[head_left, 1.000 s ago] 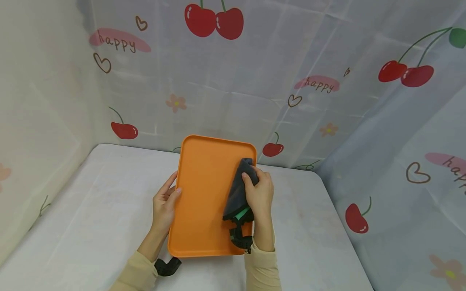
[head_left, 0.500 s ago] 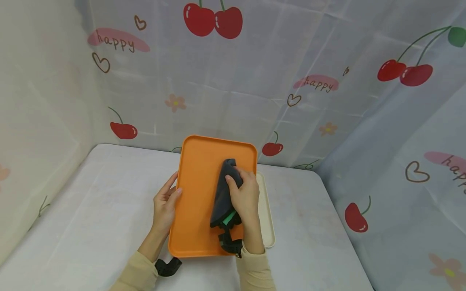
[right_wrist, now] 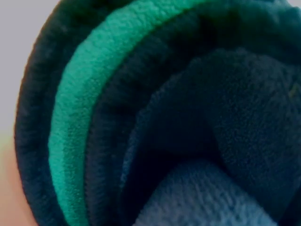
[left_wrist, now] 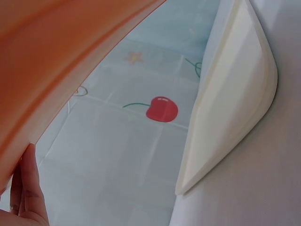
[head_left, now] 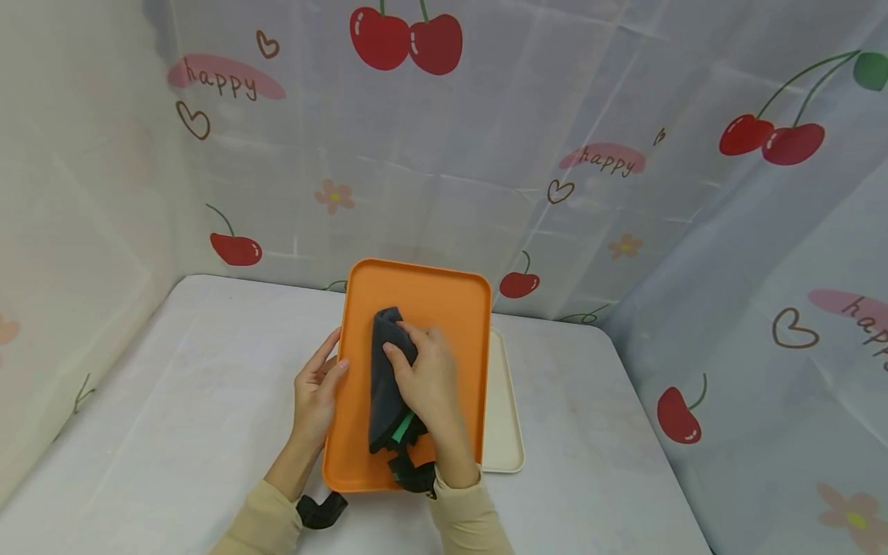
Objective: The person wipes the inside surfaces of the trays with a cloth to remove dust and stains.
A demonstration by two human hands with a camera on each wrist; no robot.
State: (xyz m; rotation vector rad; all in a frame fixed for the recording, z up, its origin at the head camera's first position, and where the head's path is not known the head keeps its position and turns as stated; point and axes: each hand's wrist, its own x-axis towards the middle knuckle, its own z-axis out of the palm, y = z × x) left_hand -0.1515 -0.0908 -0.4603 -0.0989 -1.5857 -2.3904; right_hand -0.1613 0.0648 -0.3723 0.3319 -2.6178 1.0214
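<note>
An orange tray is held up at a tilt, its inner face toward the head camera. My left hand grips its left edge, thumb on the rim; fingertips show at the tray's underside in the left wrist view. In my right hand is a folded dark grey cloth, pinched between thumb and fingers and lying against the middle of the tray. Green shows at the cloth's lower edge, and the right wrist view is filled by its dark folds and a green band.
A cream tray lies on the white table, partly hidden behind the orange one. Curtains printed with cherries rise at the table's back and sides. Black wrist mounts sit near both sleeves.
My right hand has swept the cloth leftward across the orange tray, from its right edge to the middle. More of the cream tray shows. The left hand has stayed nearly still.
</note>
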